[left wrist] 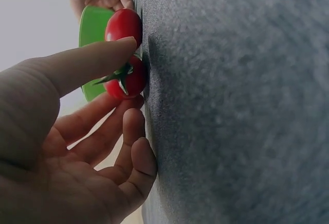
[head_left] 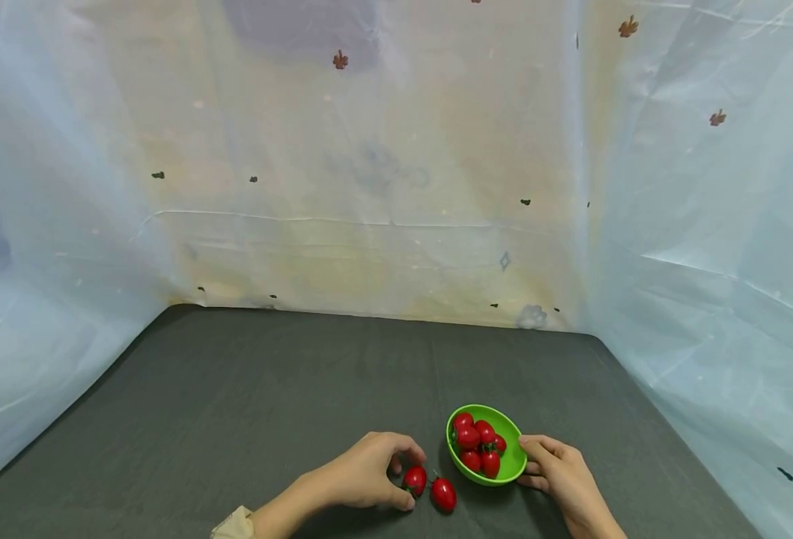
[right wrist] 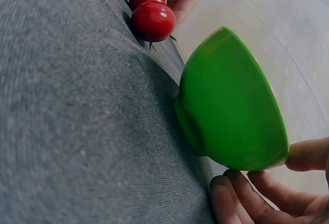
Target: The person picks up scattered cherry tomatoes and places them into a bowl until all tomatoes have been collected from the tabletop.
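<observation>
Two loose tomatoes lie on the grey worktop (head_left: 234, 389), just left of the green bowl (head_left: 512, 464). The nearer tomato (head_left: 415, 480) sits between the thumb and forefinger of the left hand (head_left: 362, 473), its green stalk pointing back toward the palm; those fingers (left wrist: 97, 62) are curled round it and touching it, pinching it while it rests on the cloth. The second tomato (head_left: 443, 494) lies just beside it, toward the bowl, with nothing holding it.

The bowl already carries a small heap of tomatoes (head_left: 478, 443). It is tipped toward the loose ones, which I judge is why the right hand (head_left: 561, 471) has it: thumb on the rim, fingers (right wrist: 231, 198) curled under the base, clamped on the far side to keep it tilted and steady.

A pale patterned sheet (head_left: 369, 187) hangs behind and on both sides.
</observation>
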`<state>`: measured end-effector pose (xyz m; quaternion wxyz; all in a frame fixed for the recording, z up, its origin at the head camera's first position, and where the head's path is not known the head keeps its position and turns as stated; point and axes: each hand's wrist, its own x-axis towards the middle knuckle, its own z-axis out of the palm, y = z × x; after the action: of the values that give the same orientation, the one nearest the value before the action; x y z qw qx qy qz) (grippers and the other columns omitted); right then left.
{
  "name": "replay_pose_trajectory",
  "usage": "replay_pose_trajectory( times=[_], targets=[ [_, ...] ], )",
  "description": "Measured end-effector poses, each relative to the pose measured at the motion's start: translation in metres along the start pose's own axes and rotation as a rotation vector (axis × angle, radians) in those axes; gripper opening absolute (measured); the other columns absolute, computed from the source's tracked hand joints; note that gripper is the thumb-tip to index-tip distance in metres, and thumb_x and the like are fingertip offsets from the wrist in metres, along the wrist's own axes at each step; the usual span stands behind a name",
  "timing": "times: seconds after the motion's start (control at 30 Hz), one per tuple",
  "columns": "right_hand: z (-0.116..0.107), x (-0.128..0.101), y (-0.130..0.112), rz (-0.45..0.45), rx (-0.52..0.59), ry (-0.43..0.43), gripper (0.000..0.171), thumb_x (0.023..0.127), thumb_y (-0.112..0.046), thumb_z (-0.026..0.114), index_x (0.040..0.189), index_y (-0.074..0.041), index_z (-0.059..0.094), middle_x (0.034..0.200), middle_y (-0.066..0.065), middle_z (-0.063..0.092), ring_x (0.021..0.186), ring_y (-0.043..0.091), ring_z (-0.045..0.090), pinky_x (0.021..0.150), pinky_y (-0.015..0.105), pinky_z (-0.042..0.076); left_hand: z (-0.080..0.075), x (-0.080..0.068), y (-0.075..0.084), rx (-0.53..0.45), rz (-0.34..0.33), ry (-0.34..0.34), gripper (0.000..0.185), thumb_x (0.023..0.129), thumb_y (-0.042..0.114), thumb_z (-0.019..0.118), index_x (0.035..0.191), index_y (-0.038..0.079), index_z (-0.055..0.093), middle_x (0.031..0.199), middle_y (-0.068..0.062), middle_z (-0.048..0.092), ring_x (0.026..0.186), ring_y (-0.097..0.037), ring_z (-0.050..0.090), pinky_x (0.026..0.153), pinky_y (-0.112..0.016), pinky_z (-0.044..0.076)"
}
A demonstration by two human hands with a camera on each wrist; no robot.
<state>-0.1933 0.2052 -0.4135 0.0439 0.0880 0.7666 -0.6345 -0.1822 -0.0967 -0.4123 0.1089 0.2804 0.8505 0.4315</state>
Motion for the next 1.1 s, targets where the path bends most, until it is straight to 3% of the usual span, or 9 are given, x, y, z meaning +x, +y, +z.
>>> replay_pose_trajectory(
  times=[0.33,0.63,0.9,1.1],
  targets=[
    [0.000,0.001,0.001,0.001,-0.001,0.002,0.041,0.101,-0.023,0.057,0.121,0.013,0.059,0.096,0.012,0.067,0.085,0.026,0.069,0.072,0.040,0.056,0.001,0.001,-0.001,-0.003,0.059,-0.020,0.033,0.075,0.015,0.086,0.105,0.016,0.072,0.090,0.016,0.061,0.075,-0.005,0.056,0.067,-0.022,0.047],
    [0.001,0.001,0.002,-0.006,-0.001,0.005,0.041,0.101,-0.023,0.058,0.120,0.013,0.059,0.096,0.012,0.067,0.085,0.026,0.069,0.072,0.040,0.056,-0.001,0.001,-0.001,-0.016,0.033,-0.003,0.032,0.075,0.016,0.086,0.103,0.017,0.072,0.088,0.014,0.062,0.078,-0.008,0.058,0.068,-0.024,0.047],
    [0.001,0.001,0.002,-0.011,-0.002,0.007,0.040,0.101,-0.023,0.058,0.119,0.012,0.060,0.095,0.012,0.067,0.085,0.025,0.069,0.071,0.040,0.056,-0.008,0.000,0.002,-0.022,0.083,0.060,0.029,0.078,0.023,0.084,0.104,0.018,0.071,0.088,0.013,0.063,0.080,-0.008,0.060,0.069,-0.024,0.049],
    [0.001,0.001,0.002,-0.013,0.001,0.003,0.040,0.101,-0.023,0.058,0.119,0.012,0.060,0.095,0.012,0.067,0.085,0.026,0.069,0.071,0.039,0.056,-0.014,-0.001,0.010,-0.018,0.071,0.133,0.028,0.079,0.026,0.083,0.103,0.020,0.070,0.089,0.012,0.063,0.084,-0.013,0.059,0.069,-0.026,0.049]
  ],
)
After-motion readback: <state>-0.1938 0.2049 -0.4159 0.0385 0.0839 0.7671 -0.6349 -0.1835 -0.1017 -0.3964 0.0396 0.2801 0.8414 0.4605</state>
